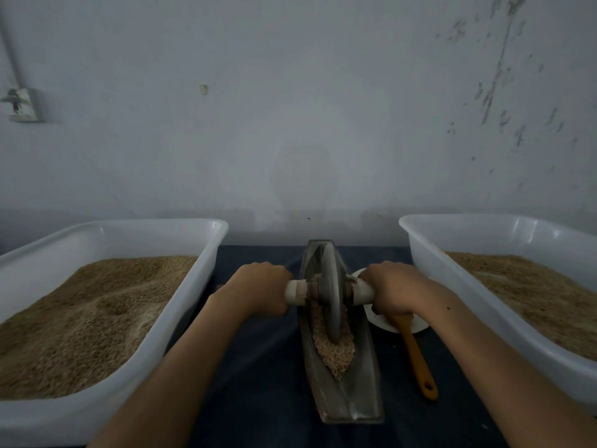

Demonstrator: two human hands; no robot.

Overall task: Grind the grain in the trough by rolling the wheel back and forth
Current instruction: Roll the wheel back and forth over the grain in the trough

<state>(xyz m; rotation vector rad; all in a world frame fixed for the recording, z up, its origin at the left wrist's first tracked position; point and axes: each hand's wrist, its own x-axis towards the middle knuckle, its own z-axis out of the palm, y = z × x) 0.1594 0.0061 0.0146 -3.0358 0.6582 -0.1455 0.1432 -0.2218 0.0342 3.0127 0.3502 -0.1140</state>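
— Behind everything stands a pale wall (290, 108), scuffed with dark marks on the right; below it a dark cloth (258, 367) covers the table.

— And the biggest things on it?

— Two white tubs. The left tub (181, 305) and the right tub (429, 253) each hold a bed of tan grain, one at each edge of the view.

— Between them?

— A long metal trough (361, 383) running away from the person, with a pile of grain (332, 347) in its near half. The wheel (332, 292) stands upright in the trough, its lower edge sunk into that pile.

— The hands?

— The left hand (258, 289) is clenched round the left handle (295, 292) of the axle, just left of the wheel. The right hand (394, 289) grasps the right handle (363, 292) on the other side. The wheel sits between the two fists.

— Anything smaller?

— A white dish (416, 324) partly under the right wrist, and an orange spoon (416, 354) lying with its handle toward the person.
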